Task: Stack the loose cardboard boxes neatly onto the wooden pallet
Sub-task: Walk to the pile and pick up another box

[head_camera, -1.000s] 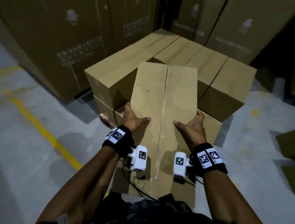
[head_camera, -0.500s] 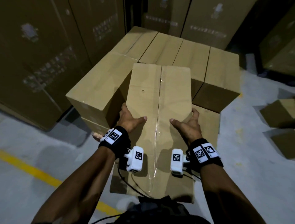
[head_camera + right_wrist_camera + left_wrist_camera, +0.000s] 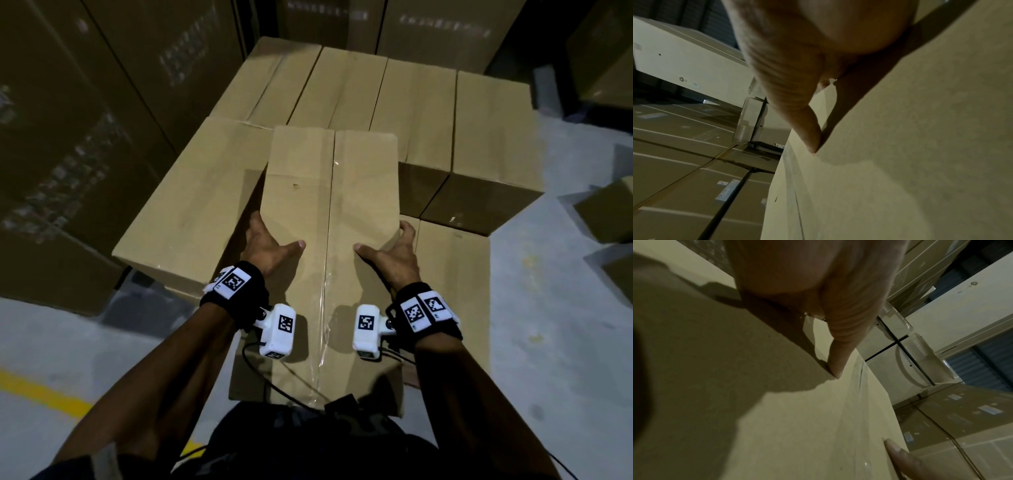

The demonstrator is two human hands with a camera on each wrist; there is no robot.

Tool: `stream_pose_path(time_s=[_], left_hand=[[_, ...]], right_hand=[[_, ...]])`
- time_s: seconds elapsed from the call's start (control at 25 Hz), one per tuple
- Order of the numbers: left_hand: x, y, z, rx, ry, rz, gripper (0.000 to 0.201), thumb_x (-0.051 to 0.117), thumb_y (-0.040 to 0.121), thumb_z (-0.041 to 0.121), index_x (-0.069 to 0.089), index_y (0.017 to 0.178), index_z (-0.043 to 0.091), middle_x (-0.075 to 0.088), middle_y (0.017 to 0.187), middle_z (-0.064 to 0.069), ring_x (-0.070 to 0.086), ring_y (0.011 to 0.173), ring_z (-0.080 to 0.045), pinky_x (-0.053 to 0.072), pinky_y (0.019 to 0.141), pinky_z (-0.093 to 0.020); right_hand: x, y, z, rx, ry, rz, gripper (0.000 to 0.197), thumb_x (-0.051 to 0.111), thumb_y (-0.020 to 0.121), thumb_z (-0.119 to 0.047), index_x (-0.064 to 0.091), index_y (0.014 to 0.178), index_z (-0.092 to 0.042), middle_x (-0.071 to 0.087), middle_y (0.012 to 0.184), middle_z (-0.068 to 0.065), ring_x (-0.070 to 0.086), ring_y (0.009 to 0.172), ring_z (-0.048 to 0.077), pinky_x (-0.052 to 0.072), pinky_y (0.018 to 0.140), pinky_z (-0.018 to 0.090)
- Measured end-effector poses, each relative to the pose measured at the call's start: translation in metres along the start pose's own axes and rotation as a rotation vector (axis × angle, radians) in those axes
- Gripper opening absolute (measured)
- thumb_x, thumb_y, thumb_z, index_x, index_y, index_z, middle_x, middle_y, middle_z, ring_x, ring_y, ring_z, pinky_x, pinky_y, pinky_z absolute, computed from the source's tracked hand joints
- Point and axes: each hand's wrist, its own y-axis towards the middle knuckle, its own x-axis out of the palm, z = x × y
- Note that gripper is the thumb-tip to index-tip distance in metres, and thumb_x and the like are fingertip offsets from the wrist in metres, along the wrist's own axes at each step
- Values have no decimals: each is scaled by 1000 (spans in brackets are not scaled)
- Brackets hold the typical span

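My left hand (image 3: 265,245) and right hand (image 3: 394,253) clamp the long sides of the carried box (image 3: 329,219), thumbs on top, its long axis pointing away from me toward the gap in the stacked boxes (image 3: 411,102).

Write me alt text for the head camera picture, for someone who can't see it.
A person's left hand and right hand grip the sides of a long cardboard box, carrying it over a stack of boxes on a concrete floor.
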Motion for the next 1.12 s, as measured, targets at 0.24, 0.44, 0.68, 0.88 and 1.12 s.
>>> stream_pose_path(time_s=[0.24, 0.44, 0.68, 0.88, 1.12], left_hand=[[-16, 56, -2, -3, 83, -98, 112, 81, 78, 42, 6, 156, 13, 22, 157, -17, 32, 140, -36, 34, 110, -43], [-34, 97, -8, 91, 124, -228, 110, 77, 82, 40, 0, 158, 20, 12, 162, -14, 26, 145, -35, 31, 115, -44], [-54, 138, -16, 155, 213, -368, 108, 72, 86, 45, -5, 158, 21, 5, 163, -11, 31, 142, -37, 33, 112, -42], [-56, 153, -22, 152, 248, -399, 108, 70, 86, 47, -9, 157, 23, 2, 164, -10, 32, 142, -38, 34, 112, -42], [-43, 165, -25, 156, 268, -382, 106, 67, 87, 51, -7, 158, 25, 2, 165, -8, 27, 145, -36, 32, 115, -43]], right_hand=[[36, 21, -21, 57, -45, 29, 107, 86, 69, -46, 17, 150, -38, 45, 150, 6, 47, 132, 33, 41, 111, 48], [70, 22, -37, 91, -91, 101, 107, 83, 72, -50, 11, 152, -49, 46, 152, 7, 48, 132, 37, 39, 112, 49], [102, 20, -55, 155, -99, 164, 103, 82, 77, -44, 15, 155, -46, 41, 156, 6, 42, 138, 36, 36, 115, 47], [116, 23, -58, 183, -103, 191, 102, 82, 78, -42, 15, 156, -44, 41, 155, 6, 41, 138, 36, 36, 115, 45], [116, 43, -55, 208, -111, 161, 102, 80, 81, -41, 13, 157, -44, 44, 153, 10, 43, 137, 38, 35, 115, 45]])
